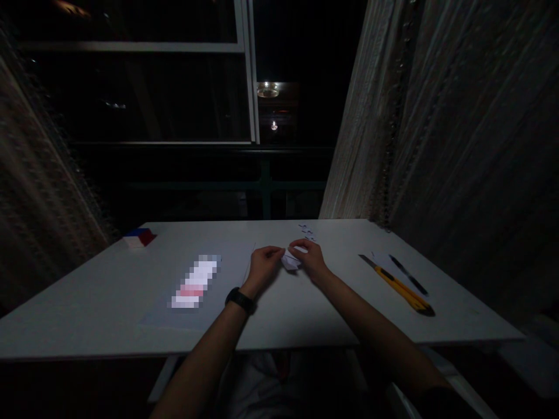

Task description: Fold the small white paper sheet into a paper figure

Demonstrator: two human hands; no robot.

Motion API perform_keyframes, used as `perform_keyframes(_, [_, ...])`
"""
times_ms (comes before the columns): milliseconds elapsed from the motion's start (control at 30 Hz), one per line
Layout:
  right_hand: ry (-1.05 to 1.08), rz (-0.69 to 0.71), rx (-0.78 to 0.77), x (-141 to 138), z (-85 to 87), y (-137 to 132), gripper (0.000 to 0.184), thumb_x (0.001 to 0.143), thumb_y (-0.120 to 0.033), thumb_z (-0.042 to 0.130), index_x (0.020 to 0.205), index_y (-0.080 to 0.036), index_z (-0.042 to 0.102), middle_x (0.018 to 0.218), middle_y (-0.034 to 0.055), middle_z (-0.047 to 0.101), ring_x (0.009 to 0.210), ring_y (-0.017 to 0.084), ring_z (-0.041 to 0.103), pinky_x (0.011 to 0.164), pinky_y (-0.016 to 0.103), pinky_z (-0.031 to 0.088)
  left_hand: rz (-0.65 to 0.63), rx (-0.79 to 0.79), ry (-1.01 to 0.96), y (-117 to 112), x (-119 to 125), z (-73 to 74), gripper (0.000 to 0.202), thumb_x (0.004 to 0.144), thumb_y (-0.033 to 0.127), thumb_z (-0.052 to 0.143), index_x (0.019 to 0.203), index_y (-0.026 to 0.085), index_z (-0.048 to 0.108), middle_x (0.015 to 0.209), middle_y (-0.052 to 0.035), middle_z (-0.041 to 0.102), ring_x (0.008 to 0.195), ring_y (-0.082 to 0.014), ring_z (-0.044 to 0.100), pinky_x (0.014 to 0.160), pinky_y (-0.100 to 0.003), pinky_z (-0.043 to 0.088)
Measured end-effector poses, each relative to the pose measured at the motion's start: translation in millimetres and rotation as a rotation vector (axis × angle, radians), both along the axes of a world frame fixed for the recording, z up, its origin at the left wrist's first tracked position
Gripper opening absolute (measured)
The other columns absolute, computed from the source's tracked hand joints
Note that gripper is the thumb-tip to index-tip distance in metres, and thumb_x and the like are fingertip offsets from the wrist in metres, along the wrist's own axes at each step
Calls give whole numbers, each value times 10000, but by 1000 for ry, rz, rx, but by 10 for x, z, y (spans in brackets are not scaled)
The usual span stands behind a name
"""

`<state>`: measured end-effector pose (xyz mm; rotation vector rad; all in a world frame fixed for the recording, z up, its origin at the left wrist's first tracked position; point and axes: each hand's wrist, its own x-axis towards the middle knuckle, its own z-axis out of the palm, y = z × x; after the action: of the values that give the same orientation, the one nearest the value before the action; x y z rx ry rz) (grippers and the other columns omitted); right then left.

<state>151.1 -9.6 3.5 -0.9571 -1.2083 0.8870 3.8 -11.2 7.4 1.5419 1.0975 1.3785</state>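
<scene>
At a white desk [305,320] before a darkened window [144,96], a person works with bare hands on a small folded paper [292,262], held just above or against the surface; from where I stand, I cannot tell which. The left hand [265,265] pinches its near-left edge between thumb and fingertips, and the right hand [310,259] closes the grip from the other side, fingers curled over the top, so that the paper sits between the two, its lower point showing beneath.

By all appearances the piece is next to weightless, crisp along its folds yet soft enough to crush or tear. It looks best taken by its doubled edges, with light fingertip pressure and little squeeze on the middle; dry paper should give fair purchase.

Just beyond the grip lie several small white pieces [307,232], too small to identify. Well to the right of it rest a yellow cutter knife [399,286], its blade bared and angled toward the far side, and a dark pen [408,274] lying farther right. Left of the grip, a lit, masked rectangle [196,282] glows on a pale sheet [159,317]; farther out, near the far left corner, sits a blue, red and white block [138,237]. A dark band [240,299] circles the left wrist.
</scene>
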Motion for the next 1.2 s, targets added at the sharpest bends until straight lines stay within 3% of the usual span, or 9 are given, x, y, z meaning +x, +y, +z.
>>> perform_keyframes(200, [11, -10, -76, -6, 8, -21, 265, 473, -329, 759, 654, -161, 663, 653, 17, 645, 586, 158, 571, 564, 282, 424, -41, 79, 40, -67, -12, 56, 349, 718, 453, 573, 710, 127, 700, 671, -70, 674, 668, -173, 600, 605, -248, 438])
perform_keyframes(333, [118, -11, -119, 4, 20, -25, 250, 471, -301, 763, 657, -162, 669, 617, 11, 643, 541, 148, 566, 533, 275, 422, -132, 22, -43, -104, 17, 88, 355, 625, 393, 685, 849, 117, 694, 788, -96, 691, 713, -183, 619, 646, -266, 462])
perform_keyframes(467, [192, 44, -148, -2, 30, -26, 241, 451, -281, 775, 624, -158, 661, 567, 5, 633, 519, 144, 562, 522, 276, 426, -69, -6, -62, -98, 24, 97, 335, 595, 347, 707, 841, 120, 699, 749, -94, 691, 673, -179, 617, 626, -272, 463])
perform_keyframes(700, [97, 60, -107, 0, 26, -11, 237, 435, -266, 772, 606, -144, 664, 526, 4, 618, 495, 127, 539, 502, 261, 410, 38, 83, 67, -78, -11, 66, 199, 644, 320, 660, 731, 148, 709, 754, -86, 697, 718, -190, 627, 686, -289, 465])
perform_keyframes(933, [132, 86, -170, 37, 45, 0, 243, 415, -191, 738, 639, -137, 659, 441, -34, 554, 421, 87, 482, 447, 219, 370, -29, 61, 94, -121, 31, 85, 227, 635, 330, 673, 749, 137, 710, 758, -88, 703, 712, -195, 640, 674, -294, 482])
perform_keyframes(1200, [123, 86, -191, 29, 43, 21, 239, 444, -239, 736, 638, -133, 645, 447, -25, 556, 430, 93, 483, 447, 222, 351, 35, 32, 130, -88, 20, 48, 210, 636, 325, 675, 745, 150, 719, 765, -92, 708, 714, -202, 646, 676, -291, 484])
